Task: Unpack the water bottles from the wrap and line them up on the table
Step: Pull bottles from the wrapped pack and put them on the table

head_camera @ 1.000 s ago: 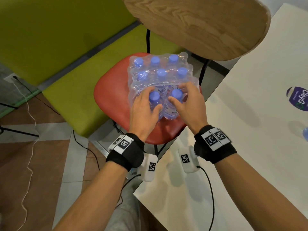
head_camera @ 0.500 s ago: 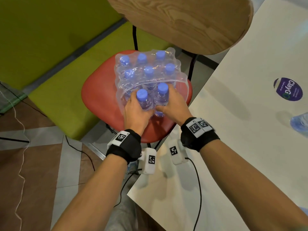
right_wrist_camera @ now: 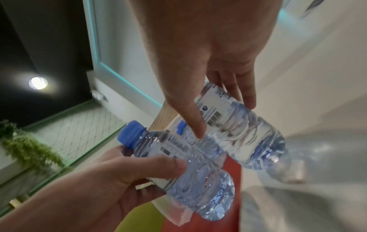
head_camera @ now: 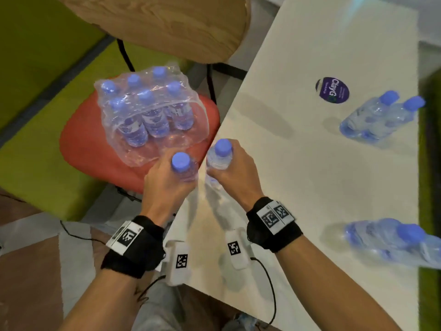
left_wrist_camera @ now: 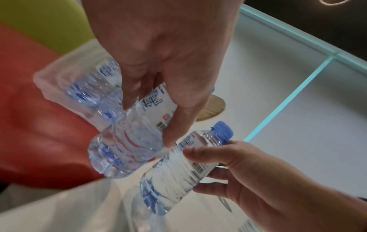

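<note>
Left hand (head_camera: 167, 180) and right hand (head_camera: 235, 172) each grasping one bottle; wrap (head_camera: 152, 115) just beyond, surface (head_camera: 310, 175) rightward.

blue bottle caps (head_camera: 180, 160), red seat (head_camera: 78, 144)

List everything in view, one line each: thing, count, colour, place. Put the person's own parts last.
Wrapped bottles: six, clear with blue caps, inside the torn wrap.
Wrap: one, clear plastic, on the chair seat.
Chair: one, red seat with wooden back, beside the table.
Table: one, white, on the right.
Loose bottles: at least three, blue-capped, on the table's right side.
Sticker: one, purple, round, on the table.
Bench: one, green, behind the chair.
Held bottles: two, blue-capped, one in each hand.
Left hand: grips one bottle.
Right hand: grips the other.
</note>
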Tool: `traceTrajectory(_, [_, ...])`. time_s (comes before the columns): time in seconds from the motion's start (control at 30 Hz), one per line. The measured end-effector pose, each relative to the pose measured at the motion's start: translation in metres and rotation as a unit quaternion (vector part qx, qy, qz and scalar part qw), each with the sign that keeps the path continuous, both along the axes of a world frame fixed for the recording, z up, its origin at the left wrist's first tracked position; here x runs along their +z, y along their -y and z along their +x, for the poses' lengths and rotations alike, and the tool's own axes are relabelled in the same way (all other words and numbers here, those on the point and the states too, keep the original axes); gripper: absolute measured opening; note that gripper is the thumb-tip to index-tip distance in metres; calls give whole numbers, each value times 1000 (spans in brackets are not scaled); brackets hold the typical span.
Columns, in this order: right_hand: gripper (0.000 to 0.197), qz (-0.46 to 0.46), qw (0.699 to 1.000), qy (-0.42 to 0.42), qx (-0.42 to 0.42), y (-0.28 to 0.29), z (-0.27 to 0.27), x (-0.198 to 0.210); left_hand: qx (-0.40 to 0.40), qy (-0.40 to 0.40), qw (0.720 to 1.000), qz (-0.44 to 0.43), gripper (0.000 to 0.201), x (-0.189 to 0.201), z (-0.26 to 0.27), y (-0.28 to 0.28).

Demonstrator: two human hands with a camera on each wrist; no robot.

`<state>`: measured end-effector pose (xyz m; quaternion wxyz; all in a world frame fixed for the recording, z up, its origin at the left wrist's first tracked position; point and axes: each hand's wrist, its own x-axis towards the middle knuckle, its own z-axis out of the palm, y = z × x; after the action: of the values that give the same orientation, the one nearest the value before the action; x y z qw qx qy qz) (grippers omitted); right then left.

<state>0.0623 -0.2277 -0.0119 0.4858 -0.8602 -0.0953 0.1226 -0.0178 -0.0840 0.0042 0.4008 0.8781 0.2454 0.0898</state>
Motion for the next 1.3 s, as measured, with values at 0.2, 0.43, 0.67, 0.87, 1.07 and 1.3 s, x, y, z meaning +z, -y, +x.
traceTrajectory(0.2, [43, 2, 994, -44, -103, 101, -66, -13, -140, -47, 989, -8, 50, -9, -25, 79])
traceTrajectory(0.43, [37, 12, 972, -51, -231, 216, -135, -1, -302, -73, 950, -24, 50, -15, -33, 182])
traceTrajectory(0.67, [49, -31, 939, -28, -342, 306, -172, -3, -398, -85, 913, -40, 49, -18, -38, 280])
traceTrajectory(0.87, [56, -26, 924, -11, -381, 342, -176, -20, -416, -76, 903, -69, 50, -22, -41, 327])
traceTrajectory(1.07, [64, -26, 934, 15, -355, 349, -164, -30, -420, -97, 901, -56, 44, -22, -30, 343])
traceTrajectory(1.3, [63, -39, 937, 20, -347, 348, -160, -30, -420, -107, 899, -62, 43, -26, -29, 347])
